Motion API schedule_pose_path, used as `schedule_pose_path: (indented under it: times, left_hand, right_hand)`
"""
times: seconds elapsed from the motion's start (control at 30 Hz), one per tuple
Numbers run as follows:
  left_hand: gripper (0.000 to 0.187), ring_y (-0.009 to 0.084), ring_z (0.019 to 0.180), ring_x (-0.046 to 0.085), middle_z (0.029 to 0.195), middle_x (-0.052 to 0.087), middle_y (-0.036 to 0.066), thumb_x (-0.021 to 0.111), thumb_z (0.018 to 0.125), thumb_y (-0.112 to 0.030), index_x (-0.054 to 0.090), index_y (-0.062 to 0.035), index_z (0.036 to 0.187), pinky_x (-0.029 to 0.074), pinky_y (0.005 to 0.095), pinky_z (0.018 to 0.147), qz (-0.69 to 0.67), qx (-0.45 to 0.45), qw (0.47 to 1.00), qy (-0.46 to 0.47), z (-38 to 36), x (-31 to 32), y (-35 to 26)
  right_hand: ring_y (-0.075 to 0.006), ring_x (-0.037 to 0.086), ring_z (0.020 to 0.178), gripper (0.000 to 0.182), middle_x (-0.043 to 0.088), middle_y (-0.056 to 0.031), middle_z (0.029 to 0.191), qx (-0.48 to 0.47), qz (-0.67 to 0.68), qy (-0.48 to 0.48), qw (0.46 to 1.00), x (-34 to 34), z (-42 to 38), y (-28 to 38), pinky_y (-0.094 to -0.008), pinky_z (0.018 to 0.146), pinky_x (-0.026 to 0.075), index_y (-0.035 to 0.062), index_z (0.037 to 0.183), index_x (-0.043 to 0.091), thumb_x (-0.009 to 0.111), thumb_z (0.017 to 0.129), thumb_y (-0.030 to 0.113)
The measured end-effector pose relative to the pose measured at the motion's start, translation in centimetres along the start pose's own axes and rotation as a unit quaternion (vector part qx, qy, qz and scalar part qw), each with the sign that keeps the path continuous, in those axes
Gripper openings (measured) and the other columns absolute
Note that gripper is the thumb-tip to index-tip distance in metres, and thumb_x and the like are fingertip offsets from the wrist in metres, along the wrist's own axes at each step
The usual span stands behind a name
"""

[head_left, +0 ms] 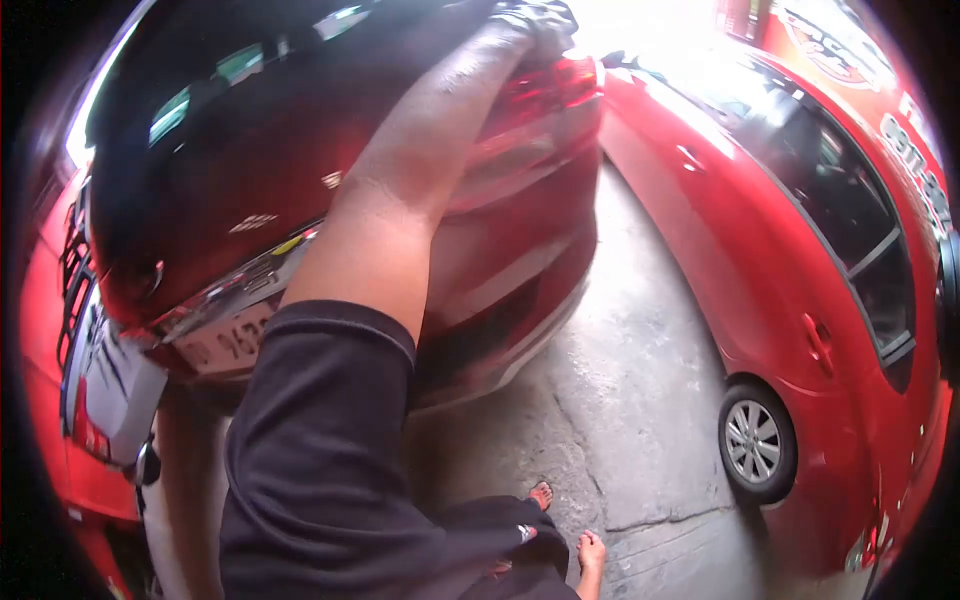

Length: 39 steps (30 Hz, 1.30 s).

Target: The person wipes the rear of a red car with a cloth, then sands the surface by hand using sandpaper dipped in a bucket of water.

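My left arm reaches up across the back of a dark red car (520, 230). At the far end my left hand (545, 30) is closed at the car's upper rear corner, just above the red tail light (550, 88). A crumpled grey cloth (535, 12) appears to be in it, though glare blurs the fingers. My right hand (591, 548) hangs low beside my body, small in view, its fingers curled with nothing visible in them. The dark rear window (260, 110) and the licence plate (225, 340) lie left of my arm.
A second red car (760, 270) stands close on the right, its rear wheel (757, 440) on the cracked concrete floor (640, 400). Another red vehicle (60, 440) is at the left edge. My sandalled foot (541, 495) is on the floor. A lettered red sign (840, 45) is at upper right.
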<state>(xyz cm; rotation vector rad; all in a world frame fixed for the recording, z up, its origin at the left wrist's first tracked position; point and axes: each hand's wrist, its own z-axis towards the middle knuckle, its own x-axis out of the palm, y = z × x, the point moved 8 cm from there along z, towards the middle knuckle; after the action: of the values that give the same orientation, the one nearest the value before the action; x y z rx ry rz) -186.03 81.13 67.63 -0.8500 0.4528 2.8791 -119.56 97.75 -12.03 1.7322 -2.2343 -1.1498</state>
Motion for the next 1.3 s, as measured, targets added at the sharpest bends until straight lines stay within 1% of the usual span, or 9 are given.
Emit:
schedule_pose_path:
  times: [0.27, 0.3, 0.53, 0.6, 0.67, 0.73, 0.97, 1.03, 1.3]
  left_hand:
    - [0.051, 0.0366, 0.140, 0.046, 0.147, 0.053, 0.016, 0.059, 0.094, -0.045, 0.061, -0.0148, 0.135, 0.026, 0.0565, 0.121, -0.077, 0.041, 0.989, -0.116, -8.6, -5.8, 5.6]
    - [0.050, 0.0367, 0.140, 0.046, 0.147, 0.053, 0.016, 0.059, 0.094, -0.044, 0.062, -0.0153, 0.134, 0.027, 0.0568, 0.121, -0.076, 0.042, 0.989, -0.118, -10.0, -6.8, 7.6]
    - [0.049, 0.0375, 0.140, 0.046, 0.146, 0.052, 0.016, 0.060, 0.093, -0.034, 0.057, -0.0179, 0.139, 0.029, 0.0571, 0.119, 0.145, 0.104, 0.983, -0.039, -22.1, -14.1, 26.9]
    - [0.050, 0.0386, 0.141, 0.044, 0.149, 0.051, 0.017, 0.057, 0.097, -0.028, 0.053, -0.0164, 0.145, 0.030, 0.0554, 0.119, 0.070, -0.036, 0.995, 0.053, -25.1, -16.5, 33.9]
    - [0.034, 0.0393, 0.126, 0.055, 0.137, 0.059, 0.017, 0.058, 0.096, -0.027, 0.062, -0.0107, 0.125, 0.039, 0.0544, 0.110, 0.196, 0.026, 0.980, 0.004, -31.0, -16.3, 39.9]
    - [0.032, 0.0395, 0.125, 0.056, 0.135, 0.061, 0.019, 0.054, 0.100, -0.027, 0.064, -0.0061, 0.123, 0.040, 0.0531, 0.109, 0.223, 0.080, 0.967, -0.092, -35.6, -16.8, 45.2]
    - [0.047, 0.0372, 0.141, 0.047, 0.148, 0.054, 0.022, 0.043, 0.109, -0.028, 0.056, 0.0043, 0.140, 0.031, 0.0463, 0.121, 0.052, -0.020, 0.990, -0.127, -42.6, -17.3, 70.7]
    - [0.046, 0.0378, 0.140, 0.047, 0.147, 0.055, 0.022, 0.046, 0.108, -0.028, 0.056, 0.0028, 0.141, 0.031, 0.0465, 0.121, 0.015, -0.021, 0.990, -0.138, -40.4, -18.6, 64.8]
    - [0.047, 0.0307, 0.148, 0.039, 0.155, 0.049, 0.010, 0.057, 0.101, -0.027, 0.056, -0.0116, 0.146, 0.028, 0.0435, 0.125, 0.018, 0.314, 0.949, 0.012, -31.3, -17.9, 34.3]
  right_hand:
    - [-0.0369, 0.073, 0.105, 0.039, 0.075, -0.0250, 0.109, -0.129, -0.328, 0.189, 0.917, 6.1, 1.5, 8.5, -0.0433, 0.092, 0.055, 0.0014, 0.119, 0.074, 0.061, 0.091, 0.025]
    - [-0.0386, 0.072, 0.106, 0.040, 0.073, -0.0271, 0.109, -0.119, -0.254, 0.220, 0.934, 8.2, 10.0, -1.6, -0.0440, 0.094, 0.054, 0.0021, 0.116, 0.075, 0.060, 0.090, 0.028]
    - [-0.0411, 0.068, 0.114, 0.040, 0.072, -0.0266, 0.113, -0.150, -0.319, 0.165, 0.921, 10.1, 6.2, 7.4, -0.0467, 0.101, 0.051, 0.0057, 0.117, 0.076, 0.061, 0.091, 0.031]
    - [-0.0382, 0.069, 0.113, 0.038, 0.073, -0.0258, 0.114, -0.157, -0.335, 0.155, 0.916, 11.2, 4.0, 7.9, -0.0445, 0.101, 0.051, 0.0054, 0.120, 0.075, 0.060, 0.093, 0.028]
    - [-0.0335, 0.071, 0.112, 0.037, 0.074, -0.0238, 0.114, -0.131, -0.256, 0.151, 0.946, 12.7, 1.7, 6.1, -0.0415, 0.100, 0.052, 0.0051, 0.122, 0.074, 0.060, 0.095, 0.026]
    - [-0.0159, 0.071, 0.079, 0.035, 0.077, -0.0119, 0.091, -0.171, -0.228, 0.083, 0.955, 13.6, -1.4, 3.8, -0.0319, 0.074, 0.056, 0.0021, 0.119, 0.075, 0.063, 0.094, 0.024]
    - [-0.0470, 0.067, 0.110, 0.053, 0.070, -0.0309, 0.112, 0.001, -0.337, 0.070, 0.939, 16.5, -19.5, -12.5, -0.0519, 0.096, 0.052, -0.0019, 0.114, 0.071, 0.052, 0.097, 0.044]
    - [-0.0470, 0.067, 0.111, 0.056, 0.070, -0.0313, 0.111, -0.110, -0.288, 0.095, 0.947, 17.4, -20.4, -24.4, -0.0529, 0.097, 0.052, -0.0011, 0.110, 0.073, 0.051, 0.096, 0.048]
    - [-0.0406, 0.071, 0.110, 0.055, 0.071, -0.0305, 0.111, -0.011, -0.388, 0.133, 0.912, 19.0, -29.0, -25.4, -0.0465, 0.096, 0.052, -0.0011, 0.114, 0.074, 0.066, 0.090, 0.048]
